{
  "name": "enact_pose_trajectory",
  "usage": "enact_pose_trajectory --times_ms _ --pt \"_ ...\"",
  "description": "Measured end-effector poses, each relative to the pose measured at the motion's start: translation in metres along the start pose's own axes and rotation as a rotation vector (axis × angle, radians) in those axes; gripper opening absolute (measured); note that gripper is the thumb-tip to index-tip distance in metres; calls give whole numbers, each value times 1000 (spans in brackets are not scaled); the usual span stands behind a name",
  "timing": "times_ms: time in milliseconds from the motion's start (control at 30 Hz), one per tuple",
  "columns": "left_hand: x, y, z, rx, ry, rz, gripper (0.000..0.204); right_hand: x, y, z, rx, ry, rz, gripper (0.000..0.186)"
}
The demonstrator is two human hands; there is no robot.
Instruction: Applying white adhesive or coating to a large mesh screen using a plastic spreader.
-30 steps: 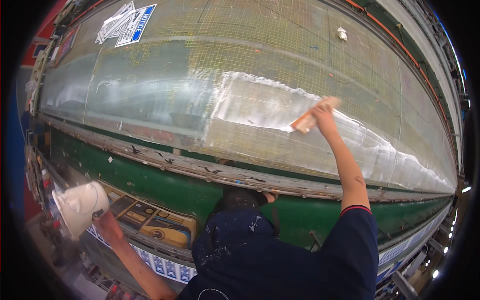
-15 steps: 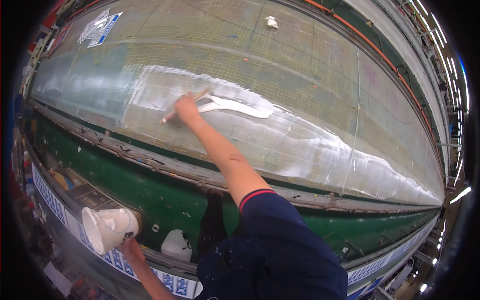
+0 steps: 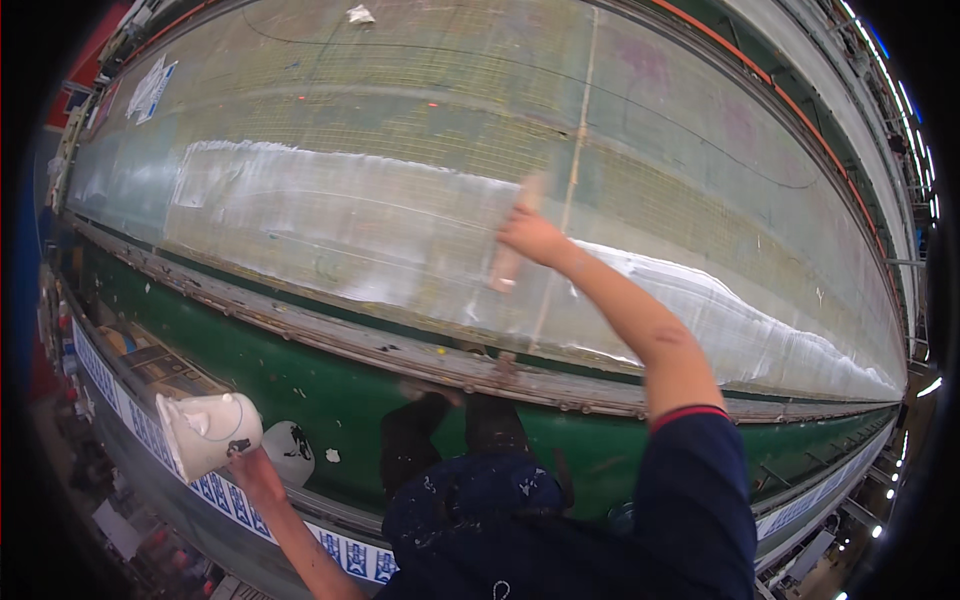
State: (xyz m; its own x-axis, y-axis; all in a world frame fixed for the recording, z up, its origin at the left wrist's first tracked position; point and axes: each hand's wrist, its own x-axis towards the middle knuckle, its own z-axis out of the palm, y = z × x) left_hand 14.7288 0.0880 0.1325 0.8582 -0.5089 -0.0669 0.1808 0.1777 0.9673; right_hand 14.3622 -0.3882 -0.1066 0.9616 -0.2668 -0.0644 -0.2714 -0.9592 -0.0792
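My right hand (image 3: 532,238) is closed round a wooden squeegee (image 3: 506,270), blurred by motion, its edge against the long greenish table top (image 3: 450,130). To its left a thin white film of paste (image 3: 300,195) covers a broad strip of the surface. More white paste (image 3: 690,285) runs along the strip on the right, beyond my right forearm. Low on the left, my left hand (image 3: 256,472) grips a white plastic bucket (image 3: 218,432), tipped on its side with its mouth facing left; its inside is hidden.
A metal rail (image 3: 330,335) edges the table's near side, above a green floor (image 3: 300,375). A second white container (image 3: 290,455) stands beside my legs. On the table lie a crumpled white scrap (image 3: 361,14) and blue-and-white printed sheets (image 3: 150,90) at the far left.
My right hand has swept the squeegee rightward along the table, and the thick white streak before it is now a thin film. My body has shifted right; the bucket stays in my left hand.
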Motion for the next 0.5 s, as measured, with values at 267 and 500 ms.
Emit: enact_pose_trajectory --times_ms 267,500 --pt "-216 -70 124 -78 -79 -20 69 -506 72 11 119 262 768 23" --pt "-464 -130 205 -63 84 -61 74 -438 52 64 60 568 1106 19"
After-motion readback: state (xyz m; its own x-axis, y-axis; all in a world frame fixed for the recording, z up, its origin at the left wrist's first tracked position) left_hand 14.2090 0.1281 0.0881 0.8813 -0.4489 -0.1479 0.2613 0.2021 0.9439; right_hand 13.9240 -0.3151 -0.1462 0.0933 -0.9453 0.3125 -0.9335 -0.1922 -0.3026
